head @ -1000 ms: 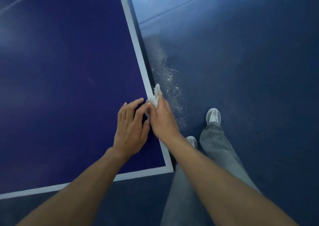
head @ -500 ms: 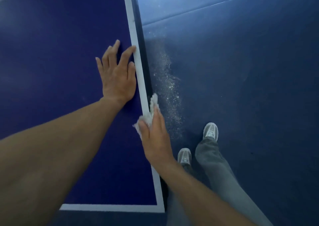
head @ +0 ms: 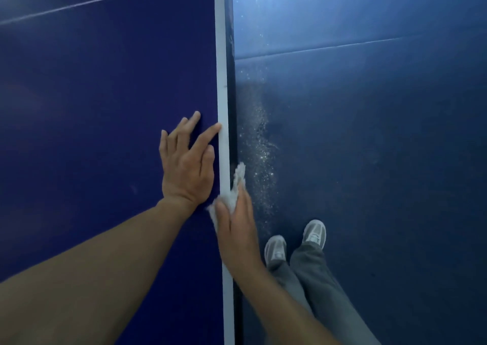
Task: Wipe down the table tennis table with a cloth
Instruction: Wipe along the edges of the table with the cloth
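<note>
My right hand (head: 237, 228) pinches cloth (head: 232, 197) over bench (head: 92, 107) line (head: 220, 54) | left hand (head: 187, 165) flat, open, beside line | I'd press evenly, sliding cloth along line.

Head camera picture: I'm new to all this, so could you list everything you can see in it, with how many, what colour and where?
table tennis table: one, dark blue, fills the left half
edge line: one, white, runs along the table's right edge
cloth: one, white, wrapped over that edge
floor: one, blue, right half
specks: many, whitish, on the floor just beside the table
shoes: two, grey, on the floor at lower right
trousers: one pair, grey, above the shoes
left hand: one, flat on the table, fingers spread, beside the edge line
right hand: one, grips the cloth at the table edge
</note>
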